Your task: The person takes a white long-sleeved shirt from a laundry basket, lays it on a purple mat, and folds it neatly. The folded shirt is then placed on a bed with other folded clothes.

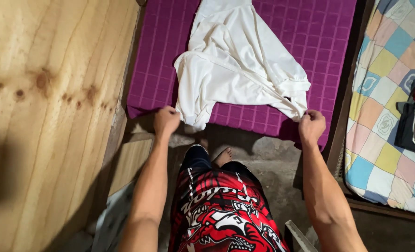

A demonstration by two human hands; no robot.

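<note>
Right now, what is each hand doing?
Left hand: closed, pinching the white garment's near edge.
Right hand: closed, gripping the garment's other corner.

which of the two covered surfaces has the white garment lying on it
The purple quilted mat straight ahead; the white garment lies spread on it, both hands at its near edge. The pastel patchwork cover at the right holds only folded dark, red and white clothes.

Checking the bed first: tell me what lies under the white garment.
Under the white garment lies a purple quilted mattress; the part it covers is hidden.
</note>
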